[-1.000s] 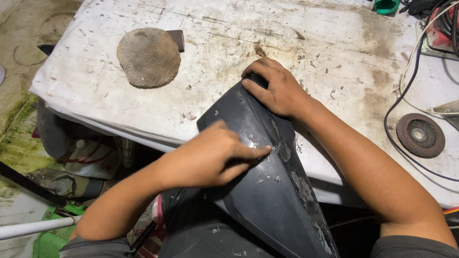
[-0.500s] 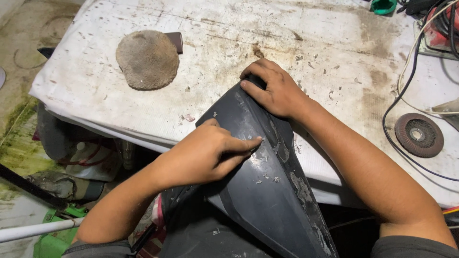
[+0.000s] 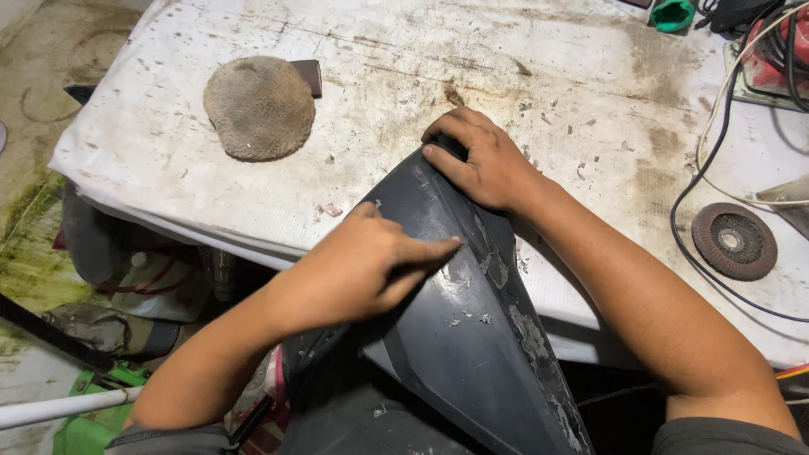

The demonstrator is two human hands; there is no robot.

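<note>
left hand (image 3: 358, 270) flat, pressing one dark panel (image 3: 472, 337) | right hand (image 3: 480, 160) gripping its tip | one round pad (image 3: 259, 108)

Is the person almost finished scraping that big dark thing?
Probably not. Done so far: a dull patch of the dark panel looks stripped, with paint flakes lying on it and on the white table. In hand: the left hand presses on the panel's middle while the right hand holds its top end down. Left: peeling patches remain along the panel's right edge.

Round brown pad (image 3: 259, 108), grinding disc (image 3: 734, 241), black cable (image 3: 704, 160), stained table (image 3: 539, 67).
</note>
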